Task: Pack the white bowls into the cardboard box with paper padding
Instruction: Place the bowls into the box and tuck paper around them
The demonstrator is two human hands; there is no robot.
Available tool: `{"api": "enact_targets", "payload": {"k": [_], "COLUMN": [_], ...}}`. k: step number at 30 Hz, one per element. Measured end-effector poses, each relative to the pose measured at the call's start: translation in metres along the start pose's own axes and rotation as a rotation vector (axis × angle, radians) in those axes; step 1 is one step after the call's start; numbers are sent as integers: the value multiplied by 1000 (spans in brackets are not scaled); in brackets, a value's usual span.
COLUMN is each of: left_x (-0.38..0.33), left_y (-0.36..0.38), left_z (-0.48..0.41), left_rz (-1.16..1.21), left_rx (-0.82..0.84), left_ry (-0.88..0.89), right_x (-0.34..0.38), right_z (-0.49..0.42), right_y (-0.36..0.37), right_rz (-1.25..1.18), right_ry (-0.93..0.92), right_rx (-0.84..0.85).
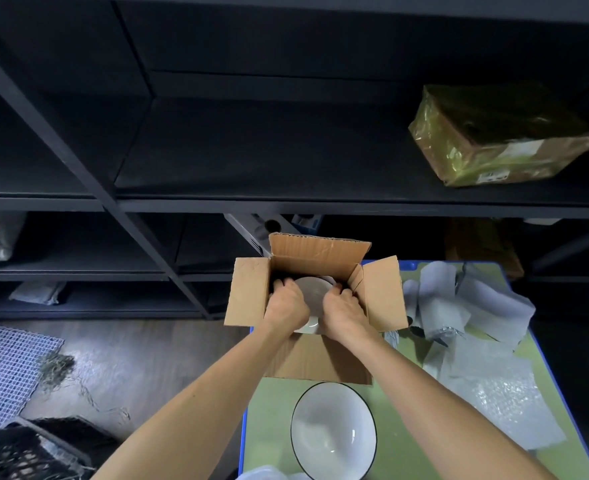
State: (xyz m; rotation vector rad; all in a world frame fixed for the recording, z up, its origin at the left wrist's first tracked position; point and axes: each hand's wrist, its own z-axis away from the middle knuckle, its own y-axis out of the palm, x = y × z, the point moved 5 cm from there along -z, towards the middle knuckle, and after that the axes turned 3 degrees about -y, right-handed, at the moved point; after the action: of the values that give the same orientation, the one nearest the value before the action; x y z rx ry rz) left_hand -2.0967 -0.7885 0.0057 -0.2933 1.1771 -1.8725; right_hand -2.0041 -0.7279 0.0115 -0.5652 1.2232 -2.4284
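Note:
An open cardboard box (248,292) stands at the far end of the green table, all flaps spread. Inside it sits a white bowl (312,291). My left hand (286,303) grips the bowl's left rim and my right hand (343,308) grips its right rim, both reaching down into the box. A second white bowl with a dark rim (333,429) rests upright on the table near me, between my forearms. Crumpled white paper padding (459,299) lies to the right of the box.
The green table (404,445) has a blue edge. Bubble wrap (494,393) lies at its right. Black shelving (217,202) rises behind, holding a taped parcel (494,140). On the floor at left lie a mesh mat (5,368) and a black crate (26,452).

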Motion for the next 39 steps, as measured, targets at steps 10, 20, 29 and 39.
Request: {"api": "enact_targets", "payload": {"k": [10,20,29,39], "left_x": [-9,3,-1,3], "left_y": [-11,-51,-40,-33], "left_z": [18,34,20,11], "left_rz": [-335,-841,-854,-818], "left_rx": [-31,-232,-227,-238], "left_ry": [226,500,514,530], "right_x": [6,4,7,8], "right_z": [8,15,5,1], "right_y": [-13,-31,-28,-29], "right_rz": [168,741,829,800], "right_ry": [-105,-376,-400,-420], "right_rx": [-36,-61,-55,-83]}}
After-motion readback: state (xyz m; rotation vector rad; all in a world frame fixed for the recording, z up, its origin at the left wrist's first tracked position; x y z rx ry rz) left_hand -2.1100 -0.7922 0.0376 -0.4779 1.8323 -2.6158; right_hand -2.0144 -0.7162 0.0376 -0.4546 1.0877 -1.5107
